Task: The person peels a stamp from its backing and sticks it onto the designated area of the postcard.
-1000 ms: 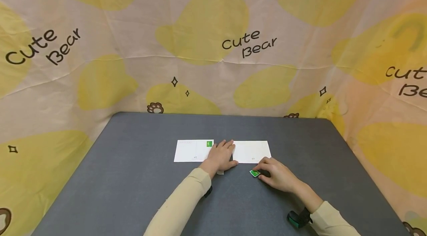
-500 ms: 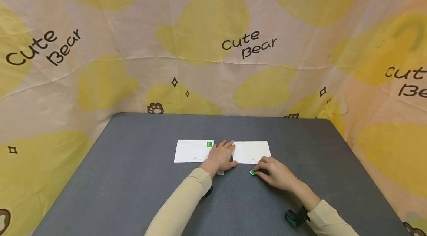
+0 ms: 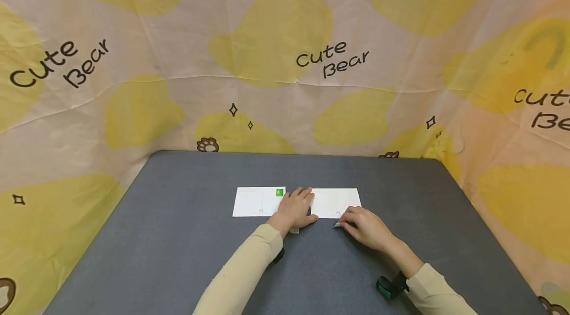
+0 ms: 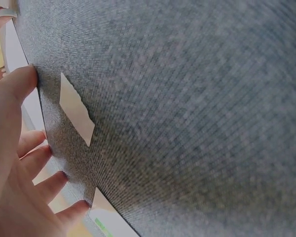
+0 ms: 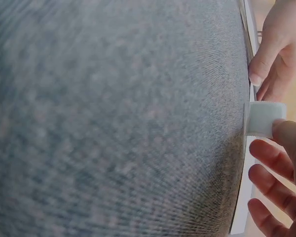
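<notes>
My right hand (image 3: 367, 228) pinches a small green stamp (image 5: 265, 114) between thumb and fingers; its pale back faces the right wrist camera. The stamp is held tilted at the near edge of the right postcard (image 3: 334, 200), which is white with faint print. My left hand (image 3: 293, 208) lies with fingers spread between the two postcards, its thumb and fingertips at the right postcard's left edge. Left of it is the other postcard (image 3: 254, 201), with a green stamp (image 3: 279, 192) in its upper right corner.
A small torn scrap of white paper (image 4: 78, 109) lies on the grey table (image 3: 178, 255) beneath my left wrist. Behind the table's far edge hangs a printed cloth (image 3: 276, 33) with yellow patches. A dark wrist camera (image 3: 392, 287) is strapped to my right wrist.
My right hand has moved slightly left and away from me toward the right postcard. The stamp has tilted up, turning its green face out of sight. The left hand has stayed still.
</notes>
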Motion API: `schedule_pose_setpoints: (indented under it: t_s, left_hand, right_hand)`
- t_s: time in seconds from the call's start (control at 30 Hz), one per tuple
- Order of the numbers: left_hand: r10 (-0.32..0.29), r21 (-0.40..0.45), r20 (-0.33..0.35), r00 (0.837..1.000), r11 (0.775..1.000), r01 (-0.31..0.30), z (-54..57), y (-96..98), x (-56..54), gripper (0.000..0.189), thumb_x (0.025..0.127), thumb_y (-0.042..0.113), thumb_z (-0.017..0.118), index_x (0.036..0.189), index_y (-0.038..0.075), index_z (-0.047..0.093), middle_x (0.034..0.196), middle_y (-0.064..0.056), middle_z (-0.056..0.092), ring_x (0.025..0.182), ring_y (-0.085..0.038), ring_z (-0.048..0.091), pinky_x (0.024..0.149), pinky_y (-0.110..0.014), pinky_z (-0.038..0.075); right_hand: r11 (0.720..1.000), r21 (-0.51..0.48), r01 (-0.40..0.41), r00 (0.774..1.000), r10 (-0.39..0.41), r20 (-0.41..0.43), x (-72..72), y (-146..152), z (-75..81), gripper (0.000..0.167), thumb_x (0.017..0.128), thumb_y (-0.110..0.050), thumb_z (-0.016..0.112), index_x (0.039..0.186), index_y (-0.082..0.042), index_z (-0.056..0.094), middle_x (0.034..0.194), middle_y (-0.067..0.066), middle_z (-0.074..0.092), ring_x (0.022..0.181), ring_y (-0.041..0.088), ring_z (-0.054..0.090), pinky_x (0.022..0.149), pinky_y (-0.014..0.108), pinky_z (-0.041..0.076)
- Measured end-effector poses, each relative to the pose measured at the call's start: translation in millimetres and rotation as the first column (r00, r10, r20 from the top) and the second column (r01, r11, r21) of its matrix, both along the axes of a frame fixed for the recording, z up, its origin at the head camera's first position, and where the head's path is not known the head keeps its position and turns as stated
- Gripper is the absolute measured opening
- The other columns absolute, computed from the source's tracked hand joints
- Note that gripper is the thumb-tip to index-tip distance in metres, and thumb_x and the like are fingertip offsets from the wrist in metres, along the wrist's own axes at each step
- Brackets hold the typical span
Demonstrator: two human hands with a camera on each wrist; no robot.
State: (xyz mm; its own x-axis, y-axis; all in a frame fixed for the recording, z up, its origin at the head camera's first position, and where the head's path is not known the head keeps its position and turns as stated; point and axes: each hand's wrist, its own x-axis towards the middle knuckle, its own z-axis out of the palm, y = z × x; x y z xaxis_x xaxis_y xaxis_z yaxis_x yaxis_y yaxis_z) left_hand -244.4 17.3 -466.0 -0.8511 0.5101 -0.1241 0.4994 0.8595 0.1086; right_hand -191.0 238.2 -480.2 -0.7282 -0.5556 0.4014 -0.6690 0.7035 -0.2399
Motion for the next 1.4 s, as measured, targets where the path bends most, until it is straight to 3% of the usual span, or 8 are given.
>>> schedule_pose_setpoints:
  t_s: [0.27,0.53,0.87,1.17,1.27,1.4]
  left_hand:
    - [-0.023,0.026,0.015,1.0,0.999,0.022,0.7,-3.2,0.1,0.069,0.087,0.052,0.053,0.142,0.015,0.036,0.151,0.0,0.027,0.137,-0.024,0.028,0.106,-0.048,0.029]
    - [-0.051,0.076,-0.028,0.998,0.996,0.053,8.2,-10.6,4.5,0.063,0.087,0.051,0.054,0.139,0.016,0.042,0.147,0.001,0.035,0.135,-0.023,0.032,0.106,-0.045,0.03]
    - [-0.087,0.181,-0.116,0.989,0.978,0.107,16.4,-19.4,17.4,0.05,0.088,0.045,0.056,0.129,0.016,0.053,0.138,0.001,0.047,0.127,-0.021,0.043,0.102,-0.042,0.035]
    - [-0.092,0.344,-0.197,0.976,0.926,0.157,21.6,-20.4,33.1,0.033,0.087,0.036,0.06,0.113,0.015,0.063,0.114,0.0,0.062,0.103,-0.019,0.058,0.085,-0.035,0.046]
    - [-0.061,0.408,-0.172,0.983,0.904,0.128,22.5,-19.9,38.2,0.027,0.087,0.033,0.061,0.107,0.016,0.065,0.105,0.003,0.065,0.092,-0.014,0.06,0.076,-0.029,0.048]
    - [-0.009,0.525,-0.1,0.995,0.849,0.061,24.5,-19.3,45.3,0.019,0.086,0.028,0.062,0.1,0.018,0.067,0.095,0.006,0.066,0.081,-0.008,0.06,0.067,-0.023,0.047]
  right_hand:
    - [0.998,-0.001,0.063,0.998,-0.063,0.022,3.4,-2.7,6.7,0.006,0.082,-0.013,0.067,0.081,-0.019,0.066,0.078,-0.012,0.06,0.07,0.003,0.052,0.063,0.026,0.046]
    - [0.986,-0.035,0.162,0.983,-0.158,0.09,7.1,-6.2,13.0,0.01,0.085,-0.012,0.064,0.081,-0.021,0.063,0.074,-0.016,0.054,0.064,0.0,0.045,0.059,0.021,0.042]
    - [0.981,-0.149,0.122,0.988,-0.106,0.11,6.1,-13.5,18.7,0.01,0.084,-0.01,0.065,0.081,-0.019,0.063,0.069,-0.016,0.049,0.057,-0.002,0.041,0.053,0.017,0.037]
    - [0.969,-0.21,0.129,0.99,-0.114,0.082,0.8,-27.9,24.7,0.012,0.083,-0.008,0.065,0.079,-0.018,0.062,0.066,-0.016,0.05,0.061,0.0,0.045,0.056,0.019,0.041]
    - [0.96,-0.244,0.139,0.989,-0.12,0.091,0.1,-33.8,28.3,0.012,0.082,-0.005,0.065,0.081,-0.017,0.063,0.068,-0.014,0.053,0.061,0.001,0.045,0.056,0.019,0.041]
    - [0.939,-0.304,0.163,0.984,-0.132,0.121,-0.5,-41.4,34.2,0.013,0.082,-0.003,0.066,0.084,-0.016,0.063,0.069,-0.012,0.056,0.061,0.002,0.046,0.056,0.019,0.042]
